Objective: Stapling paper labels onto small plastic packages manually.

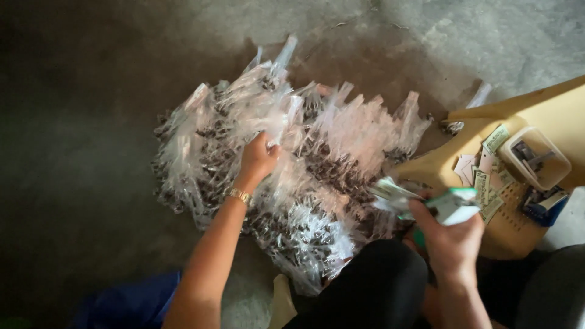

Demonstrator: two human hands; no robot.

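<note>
Head view: left hand [259, 157] fingers grasping clear bag [268, 116] in pile; right hand [448, 234] fingers clenched on paper slips [451, 204].

Bare concrete floor [79, 158] open left and beyond; clear-bag pile [292, 176] fills centre; yellow stool [548, 116] with clear tub [539, 157] blocks right.

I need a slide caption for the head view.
Left hand grips a bag in the pile; right hand holds labels.
</note>
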